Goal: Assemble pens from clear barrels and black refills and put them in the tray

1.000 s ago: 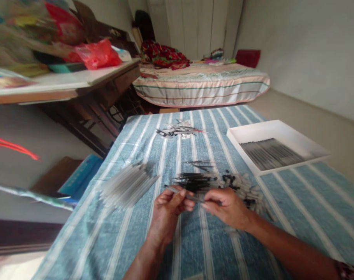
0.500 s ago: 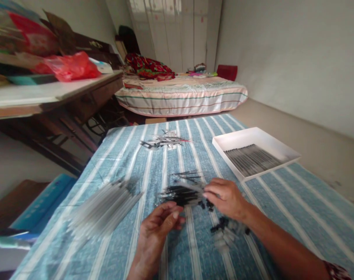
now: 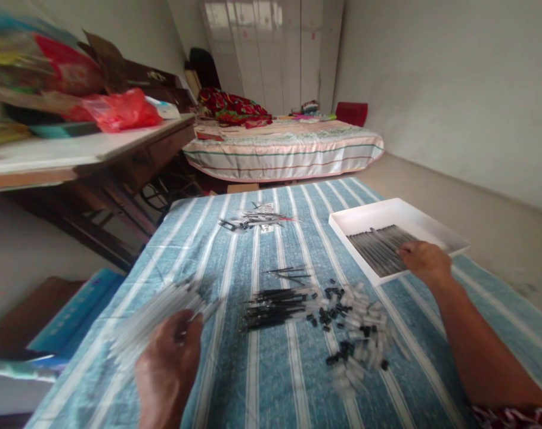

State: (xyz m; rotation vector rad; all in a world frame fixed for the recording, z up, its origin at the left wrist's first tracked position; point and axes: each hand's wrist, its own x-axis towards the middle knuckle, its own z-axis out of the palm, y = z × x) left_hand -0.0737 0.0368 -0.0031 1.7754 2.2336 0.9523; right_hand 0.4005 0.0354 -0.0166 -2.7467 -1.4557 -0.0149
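Observation:
My left hand (image 3: 170, 354) is at the near right side of a pile of pale, clear pen barrels (image 3: 152, 319), its fingers curled around the end of one barrel (image 3: 210, 310). My right hand (image 3: 427, 260) reaches over the near edge of the white box (image 3: 411, 208). Its fingertips are pinched on a pen in the row of grey pens (image 3: 375, 247) lying side by side there. Between my hands lie a bundle of dark refills (image 3: 275, 307) and a scatter of small black plugs (image 3: 335, 307) and whitish caps (image 3: 371, 333).
Farther back on the striped cloth (image 3: 239, 262) lies a loose heap of thin parts (image 3: 257, 219). A cluttered side table (image 3: 87, 152) stands at the left, with a blue box (image 3: 76, 310) below it. Beyond the table is a bed (image 3: 284, 149).
My right hand has moved from beside the refills to the white box. My left hand has moved left from the middle to the barrels. The small caps now show fully.

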